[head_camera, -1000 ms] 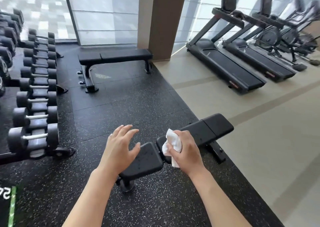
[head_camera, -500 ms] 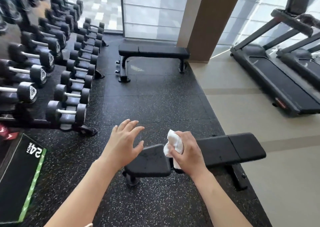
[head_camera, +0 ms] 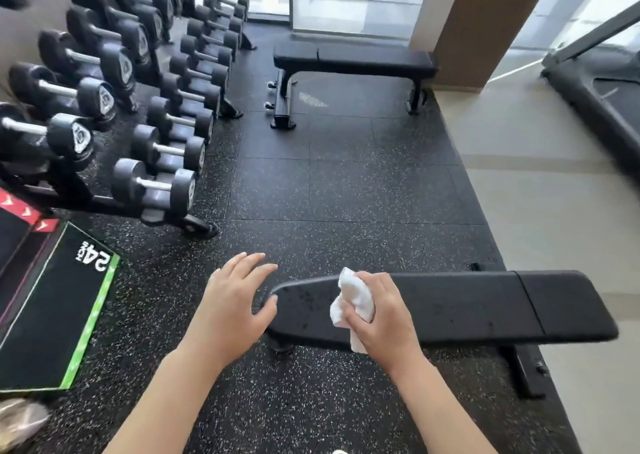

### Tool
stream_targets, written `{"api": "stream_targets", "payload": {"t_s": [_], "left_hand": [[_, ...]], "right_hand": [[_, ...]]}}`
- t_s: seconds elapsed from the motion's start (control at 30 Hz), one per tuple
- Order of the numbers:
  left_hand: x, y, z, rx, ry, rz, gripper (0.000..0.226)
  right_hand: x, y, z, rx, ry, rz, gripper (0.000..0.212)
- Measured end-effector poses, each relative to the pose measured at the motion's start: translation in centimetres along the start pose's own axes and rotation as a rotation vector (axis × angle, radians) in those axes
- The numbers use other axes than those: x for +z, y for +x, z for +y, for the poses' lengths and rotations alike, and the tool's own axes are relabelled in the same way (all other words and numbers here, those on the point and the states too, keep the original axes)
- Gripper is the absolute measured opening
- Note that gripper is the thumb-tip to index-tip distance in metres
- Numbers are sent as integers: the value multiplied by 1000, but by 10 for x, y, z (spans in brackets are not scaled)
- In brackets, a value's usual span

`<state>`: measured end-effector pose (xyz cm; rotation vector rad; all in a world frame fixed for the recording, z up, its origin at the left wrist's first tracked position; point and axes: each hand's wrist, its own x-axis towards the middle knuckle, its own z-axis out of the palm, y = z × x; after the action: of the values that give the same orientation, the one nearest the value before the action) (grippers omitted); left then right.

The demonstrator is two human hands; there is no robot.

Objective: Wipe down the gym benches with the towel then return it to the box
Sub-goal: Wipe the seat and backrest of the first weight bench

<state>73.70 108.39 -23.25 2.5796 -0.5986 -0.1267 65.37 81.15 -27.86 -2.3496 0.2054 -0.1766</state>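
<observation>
A black padded gym bench (head_camera: 467, 308) lies across the lower right of the head view, its surface speckled with droplets. My right hand (head_camera: 382, 318) grips a crumpled white towel (head_camera: 355, 299) over the bench's left part. My left hand (head_camera: 232, 309) hovers open with spread fingers just off the bench's left end, thumb near its edge. A second black bench (head_camera: 356, 60) stands farther back by a brown pillar. No box for the towel is identifiable.
A dumbbell rack (head_camera: 149, 114) fills the left side. A black plyo box with a green edge (head_camera: 59, 315) sits at the lower left. A treadmill (head_camera: 602, 93) stands at the right on the beige floor. Speckled rubber flooring (head_camera: 346, 190) lies between the benches.
The view has swung left and down, bringing the dumbbell rack and plyo box into sight. Both hands keep nearly the same pose over the near bench's left end.
</observation>
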Motion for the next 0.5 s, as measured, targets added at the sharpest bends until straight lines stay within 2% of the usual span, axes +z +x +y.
{"api": "stream_targets", "payload": {"t_s": [0.5], "left_hand": [[233, -7, -141, -97, -134, 36, 53]], "right_hand": [[209, -2, 141, -72, 32, 9, 45]]}}
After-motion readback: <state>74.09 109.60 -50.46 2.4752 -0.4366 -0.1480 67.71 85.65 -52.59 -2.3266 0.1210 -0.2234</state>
